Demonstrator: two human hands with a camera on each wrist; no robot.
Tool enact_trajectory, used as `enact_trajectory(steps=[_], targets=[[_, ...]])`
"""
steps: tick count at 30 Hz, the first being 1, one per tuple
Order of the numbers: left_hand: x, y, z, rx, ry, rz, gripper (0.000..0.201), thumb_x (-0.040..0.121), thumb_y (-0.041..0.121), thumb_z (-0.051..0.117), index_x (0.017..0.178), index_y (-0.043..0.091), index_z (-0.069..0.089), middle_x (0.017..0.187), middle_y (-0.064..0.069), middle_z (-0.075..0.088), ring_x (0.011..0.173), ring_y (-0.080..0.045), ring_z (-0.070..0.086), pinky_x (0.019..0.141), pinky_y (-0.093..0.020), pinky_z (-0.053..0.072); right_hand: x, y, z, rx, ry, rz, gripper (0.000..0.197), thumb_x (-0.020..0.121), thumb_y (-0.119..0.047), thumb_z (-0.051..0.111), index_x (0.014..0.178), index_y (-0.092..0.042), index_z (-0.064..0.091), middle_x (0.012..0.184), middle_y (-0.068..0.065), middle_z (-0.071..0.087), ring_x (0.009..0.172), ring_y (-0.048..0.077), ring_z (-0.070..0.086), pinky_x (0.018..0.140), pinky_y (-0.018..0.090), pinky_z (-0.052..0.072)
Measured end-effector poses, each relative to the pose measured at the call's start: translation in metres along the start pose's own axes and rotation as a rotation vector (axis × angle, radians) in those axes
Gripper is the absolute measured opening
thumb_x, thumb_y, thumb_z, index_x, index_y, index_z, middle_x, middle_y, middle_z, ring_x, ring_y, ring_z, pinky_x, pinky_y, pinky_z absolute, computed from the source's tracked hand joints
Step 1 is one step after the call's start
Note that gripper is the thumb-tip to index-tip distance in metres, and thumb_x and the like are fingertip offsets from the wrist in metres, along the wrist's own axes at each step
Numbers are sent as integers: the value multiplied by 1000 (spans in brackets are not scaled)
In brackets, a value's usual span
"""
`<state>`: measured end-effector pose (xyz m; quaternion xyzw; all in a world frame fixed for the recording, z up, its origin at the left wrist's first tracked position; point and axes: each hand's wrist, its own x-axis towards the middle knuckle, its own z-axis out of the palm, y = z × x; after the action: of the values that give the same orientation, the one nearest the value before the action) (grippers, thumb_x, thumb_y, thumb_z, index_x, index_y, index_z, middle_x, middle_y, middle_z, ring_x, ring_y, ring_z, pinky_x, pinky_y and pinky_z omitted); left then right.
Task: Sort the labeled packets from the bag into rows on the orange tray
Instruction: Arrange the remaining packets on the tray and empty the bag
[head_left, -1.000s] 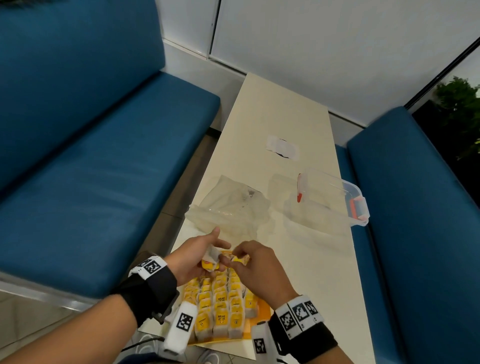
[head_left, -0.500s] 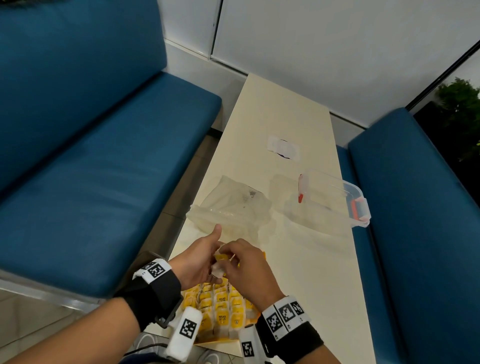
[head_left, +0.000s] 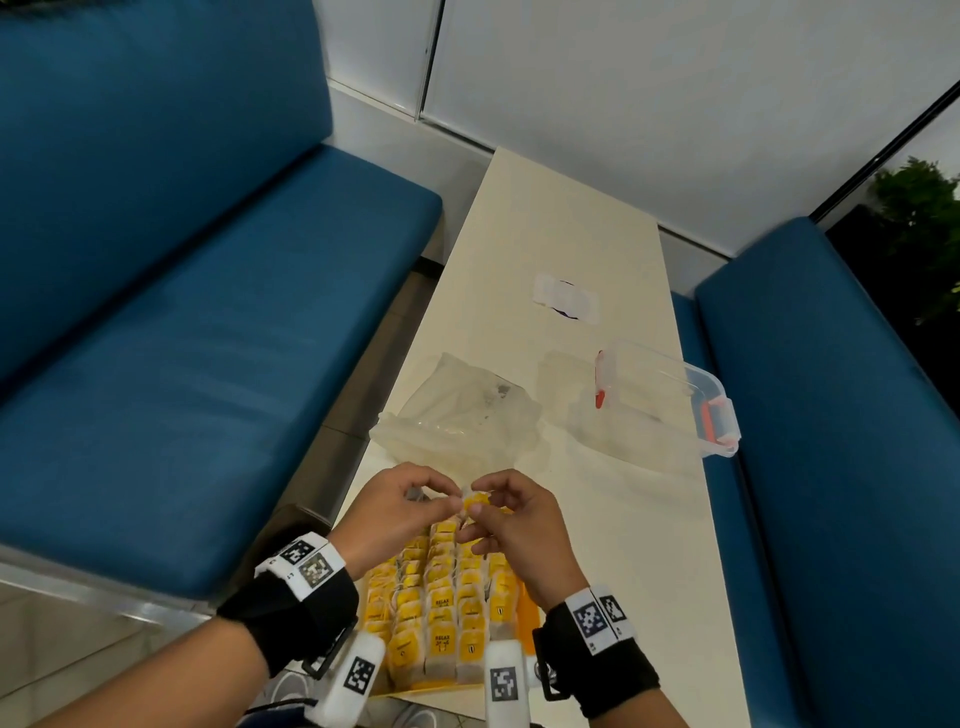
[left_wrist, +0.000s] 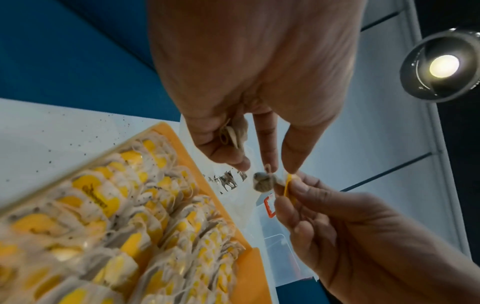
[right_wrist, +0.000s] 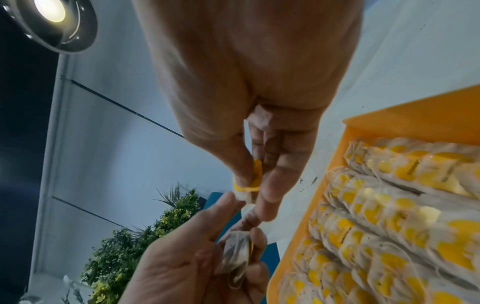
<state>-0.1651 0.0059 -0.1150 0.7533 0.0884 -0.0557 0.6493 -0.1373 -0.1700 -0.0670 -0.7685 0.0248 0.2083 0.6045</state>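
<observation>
Over the far end of the orange tray (head_left: 525, 613), both hands meet on one small packet (head_left: 475, 503) with a yellow label. My left hand (head_left: 448, 501) pinches its grey pouch end (left_wrist: 261, 182). My right hand (head_left: 485, 512) pinches the yellow label (right_wrist: 255, 177). A second packet (left_wrist: 233, 135) sits tucked in the curled lower fingers of the left hand and also shows as a spare packet (right_wrist: 237, 257) in the right wrist view. Several rows of yellow-labeled packets (head_left: 447, 613) fill the tray. The clear plastic bag (head_left: 462, 421) lies flat just beyond the hands.
A clear lidded container (head_left: 665, 400) with red clips stands to the right of the bag. Farther up the narrow cream table (head_left: 561, 218) lies a white taped patch (head_left: 566, 297). Blue benches (head_left: 197, 332) flank the table on both sides.
Both hands have stayed together over the tray's far end. The packet now sits stretched between the two pinches, and the left thumb has come down onto it.
</observation>
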Motion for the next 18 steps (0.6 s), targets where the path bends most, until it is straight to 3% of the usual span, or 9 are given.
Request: enact_trajectory(steps=[3, 6, 8, 10, 12, 16, 18], targets=[[-2, 2, 0, 104, -53, 45, 18, 80, 31, 85, 92, 41, 77, 106, 14, 67, 98, 5, 62, 83, -17, 49, 0, 0, -1, -1, -6, 31, 13, 91, -4, 68, 101, -3, 59, 85, 23, 71, 70, 41, 72, 54, 33, 54], [0, 2, 2, 152, -36, 97, 18, 79, 30, 87, 84, 42, 75, 102, 13, 67, 92, -1, 64, 80, -18, 50, -2, -3, -2, -2, -49, 61, 17, 90, -8, 70, 98, 0, 57, 84, 19, 74, 67, 37, 71, 49, 29, 49], [2, 1, 4, 167, -8, 112, 10, 79, 32, 86, 80, 36, 77, 99, 13, 67, 87, -4, 65, 77, -19, 52, -1, -2, -4, -151, -35, 16, 15, 87, -17, 75, 91, -8, 63, 88, 10, 73, 66, 23, 71, 49, 28, 46], [4, 2, 5, 215, -17, 134, 7, 81, 34, 84, 81, 31, 78, 97, 14, 67, 85, -5, 65, 75, -21, 53, 2, -2, -7, -393, 25, -100, 12, 81, -24, 79, 80, -24, 68, 92, -3, 69, 64, 3, 61, 58, 20, 46], [5, 4, 6, 266, -45, 164, 7, 82, 33, 82, 82, 31, 76, 96, 15, 66, 86, -5, 64, 75, -21, 52, 3, -5, -8, -519, 27, -197, 17, 80, -21, 79, 77, -32, 68, 89, -8, 66, 67, 1, 57, 64, 13, 45], [7, 5, 9, 321, -89, 180, 17, 81, 36, 82, 90, 43, 70, 96, 18, 67, 86, -3, 63, 75, -20, 51, 4, -13, -14, -512, 23, -203, 18, 83, -8, 73, 76, -24, 70, 73, -4, 69, 66, 7, 63, 64, 15, 49], [7, 5, 11, 291, -104, 148, 8, 84, 36, 81, 88, 39, 74, 90, 18, 69, 84, -2, 63, 72, -16, 48, 4, -16, -19, -503, 39, -193, 21, 83, -6, 72, 75, -25, 68, 72, -2, 69, 65, 9, 66, 63, 17, 51]])
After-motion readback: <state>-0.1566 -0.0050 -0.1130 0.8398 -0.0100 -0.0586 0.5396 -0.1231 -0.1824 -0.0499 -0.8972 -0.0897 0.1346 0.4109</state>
